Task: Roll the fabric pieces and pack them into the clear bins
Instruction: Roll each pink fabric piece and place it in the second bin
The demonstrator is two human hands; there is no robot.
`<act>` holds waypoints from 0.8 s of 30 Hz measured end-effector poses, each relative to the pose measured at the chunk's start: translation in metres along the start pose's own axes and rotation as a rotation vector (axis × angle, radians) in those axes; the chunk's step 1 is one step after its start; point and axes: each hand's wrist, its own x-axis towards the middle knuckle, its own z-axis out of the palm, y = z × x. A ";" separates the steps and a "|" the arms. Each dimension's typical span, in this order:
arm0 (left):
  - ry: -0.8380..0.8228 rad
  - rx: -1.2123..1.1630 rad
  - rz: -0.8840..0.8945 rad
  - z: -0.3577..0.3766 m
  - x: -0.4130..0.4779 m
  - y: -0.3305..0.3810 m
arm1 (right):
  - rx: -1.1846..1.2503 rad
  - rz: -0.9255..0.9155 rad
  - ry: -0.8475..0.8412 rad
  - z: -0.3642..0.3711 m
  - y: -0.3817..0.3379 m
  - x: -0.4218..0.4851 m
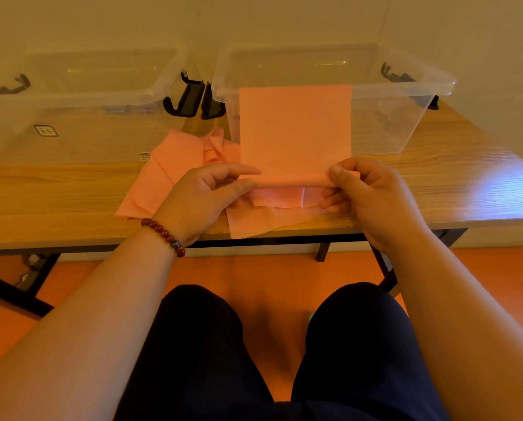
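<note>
Pink fabric piece [295,129] fills the middle of the head view. Its near edge is already turned into a thin roll, and the rest rises flat in front of the right clear bin [390,123], with the top edge about level with the rim; whether it leans on the wall I cannot tell. The left grip [205,196] pinches one end of the roll between thumb and fingertips, and the right grip [366,192] is curled round the other end. Beneath them, more loose pink pieces [166,174] lie crumpled on the wooden worktop [56,189], in front of the left clear bin [71,117]. The step in hand, I judge, is the early rolling of one piece — no finished roll shows in either bin. The next move calls for both grips to turn evenly, keeping the ends square so the roll doesn't cone — then a lift over the rim.
</note>
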 end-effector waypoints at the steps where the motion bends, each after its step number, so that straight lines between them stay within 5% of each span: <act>1: -0.002 0.008 0.002 -0.001 0.000 0.000 | 0.004 0.006 -0.005 0.000 0.000 0.000; 18: -0.066 0.597 0.032 -0.005 0.012 0.018 | 0.027 0.116 0.013 0.000 -0.008 0.006; 24: 0.064 0.271 -0.014 0.003 0.017 0.020 | 0.029 0.109 0.048 -0.002 -0.008 0.014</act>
